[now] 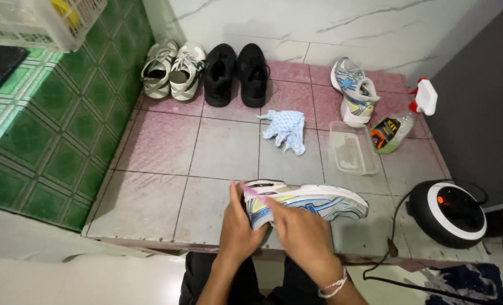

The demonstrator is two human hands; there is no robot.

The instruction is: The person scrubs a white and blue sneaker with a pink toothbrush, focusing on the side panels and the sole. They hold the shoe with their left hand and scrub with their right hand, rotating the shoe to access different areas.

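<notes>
Both hands grip a running shoe (305, 202) lying on its side at the tiled surface (161, 203) edge: left hand (237, 226) cups the heel, right hand (302, 231) closes over its middle. Beyond them, a clear tray (352, 148) holds cloudy residue.

A pair of grey-and-white sandals (172, 69) stands at the back of the pink tiled platform (161, 141), just beside a pair of black sneakers (236, 73). A crumpled blue-and-white cloth (286, 130) lies mid-platform. To its right sit a clear plastic tray (352, 148), a lone silver-and-blue running shoe (353, 90), and a spray bottle (404, 120) lying tilted. A round black-and-white appliance (448, 212) rests at the right edge. A white basket (39, 21) shows top left.
</notes>
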